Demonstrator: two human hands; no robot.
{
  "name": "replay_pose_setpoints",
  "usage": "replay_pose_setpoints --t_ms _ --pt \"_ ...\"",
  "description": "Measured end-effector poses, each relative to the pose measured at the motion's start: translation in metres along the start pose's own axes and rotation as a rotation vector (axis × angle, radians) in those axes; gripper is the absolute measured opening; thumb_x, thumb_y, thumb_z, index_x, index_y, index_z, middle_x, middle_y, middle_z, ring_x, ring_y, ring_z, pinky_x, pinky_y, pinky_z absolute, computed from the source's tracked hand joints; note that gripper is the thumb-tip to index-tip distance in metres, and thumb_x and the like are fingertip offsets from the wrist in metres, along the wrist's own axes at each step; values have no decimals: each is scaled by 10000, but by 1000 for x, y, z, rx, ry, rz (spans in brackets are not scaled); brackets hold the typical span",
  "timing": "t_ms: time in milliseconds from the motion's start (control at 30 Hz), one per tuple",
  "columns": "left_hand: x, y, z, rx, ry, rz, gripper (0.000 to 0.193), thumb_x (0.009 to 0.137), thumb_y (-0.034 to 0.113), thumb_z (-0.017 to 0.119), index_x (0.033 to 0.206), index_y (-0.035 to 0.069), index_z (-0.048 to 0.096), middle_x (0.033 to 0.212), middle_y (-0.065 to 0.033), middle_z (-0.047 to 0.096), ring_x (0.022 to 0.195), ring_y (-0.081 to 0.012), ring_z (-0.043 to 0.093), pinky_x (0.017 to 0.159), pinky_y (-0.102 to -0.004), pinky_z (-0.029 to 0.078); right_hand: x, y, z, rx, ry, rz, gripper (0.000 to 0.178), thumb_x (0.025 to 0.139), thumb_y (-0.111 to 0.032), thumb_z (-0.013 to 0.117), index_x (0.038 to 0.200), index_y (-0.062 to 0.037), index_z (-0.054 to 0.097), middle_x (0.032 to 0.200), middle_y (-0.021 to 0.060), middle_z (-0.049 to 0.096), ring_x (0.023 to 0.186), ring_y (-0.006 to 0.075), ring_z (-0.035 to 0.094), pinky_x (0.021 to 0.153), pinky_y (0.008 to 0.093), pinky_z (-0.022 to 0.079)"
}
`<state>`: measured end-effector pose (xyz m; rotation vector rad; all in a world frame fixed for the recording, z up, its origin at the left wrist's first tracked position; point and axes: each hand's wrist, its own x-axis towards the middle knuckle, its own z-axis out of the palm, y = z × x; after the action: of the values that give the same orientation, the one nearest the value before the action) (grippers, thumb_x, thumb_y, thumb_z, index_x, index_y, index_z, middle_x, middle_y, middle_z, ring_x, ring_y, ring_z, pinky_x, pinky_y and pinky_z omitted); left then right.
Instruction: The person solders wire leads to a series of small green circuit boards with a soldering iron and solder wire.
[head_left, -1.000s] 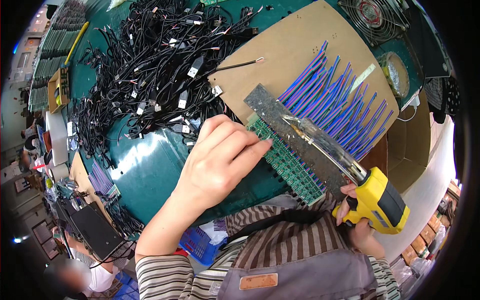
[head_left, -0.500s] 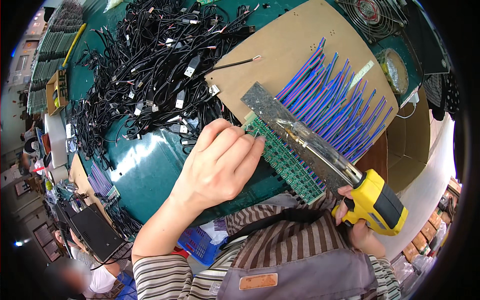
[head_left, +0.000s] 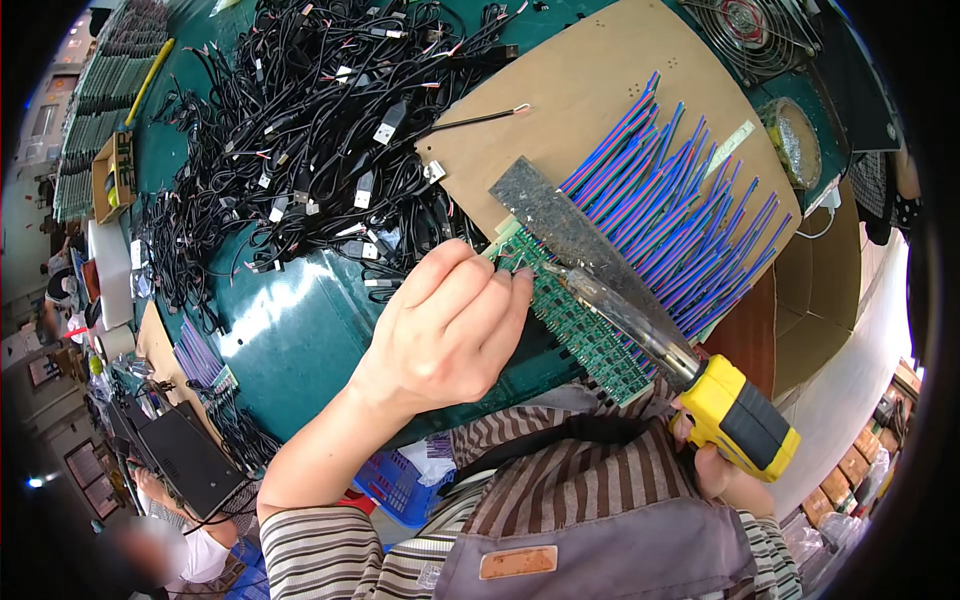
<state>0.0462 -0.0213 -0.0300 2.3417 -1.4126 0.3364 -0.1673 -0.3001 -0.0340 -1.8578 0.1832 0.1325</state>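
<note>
A panel of joined green circuit boards [head_left: 590, 335] lies slanted at the table's front edge. My left hand [head_left: 440, 335] is closed in a pinch over the panel's upper left end, with a thin light wire [head_left: 519, 264] at its fingertips; most of it is hidden. My right hand [head_left: 715, 470] is wrapped round the grip of a yellow-and-black soldering gun [head_left: 745, 415]. The gun's tip points at the boards close to my left fingertips. A dark metal bar [head_left: 560, 215] lies across the bundled blue, red and green wires [head_left: 660, 205] beside the panel.
A big heap of black USB cables [head_left: 320, 130] covers the far left of the green table [head_left: 300, 350]. Under the wires lies a brown board [head_left: 600, 70]. At the far right are a metal fan [head_left: 740, 35] and a solder-like roll [head_left: 795, 140]. A blue basket [head_left: 400, 490] sits below the edge.
The soldering gun has moved left and slightly down, so its tip has come off the metal bar and over the boards near my left fingertips. My left hand stays nearly in place.
</note>
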Motion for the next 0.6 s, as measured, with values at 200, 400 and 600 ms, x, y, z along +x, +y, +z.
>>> replay_pose_setpoints --t_ms 200,400,600 --pt "-3 0 2 1 18 -8 338 621 90 681 934 -35 706 840 -59 610 759 -206 573 770 -369 495 -1 9 6 -2 23 -58 391 684 -321 655 886 13 669 834 126 645 698 285 637 631 339 519" --pt "-3 -4 0 -57 1 -24 320 628 105 673 921 -18 713 838 -52 616 770 -207 577 776 -357 485 1 6 3 -31 5 -43 400 685 -329 653 883 19 659 815 123 632 686 288 634 623 337 514" --pt "-3 -6 -1 -96 -2 -55 305 649 134 668 920 7 726 839 -46 619 782 -208 583 785 -362 477 0 7 1 -52 -9 -4 394 693 -335 658 873 15 652 812 120 630 683 282 631 624 335 512"
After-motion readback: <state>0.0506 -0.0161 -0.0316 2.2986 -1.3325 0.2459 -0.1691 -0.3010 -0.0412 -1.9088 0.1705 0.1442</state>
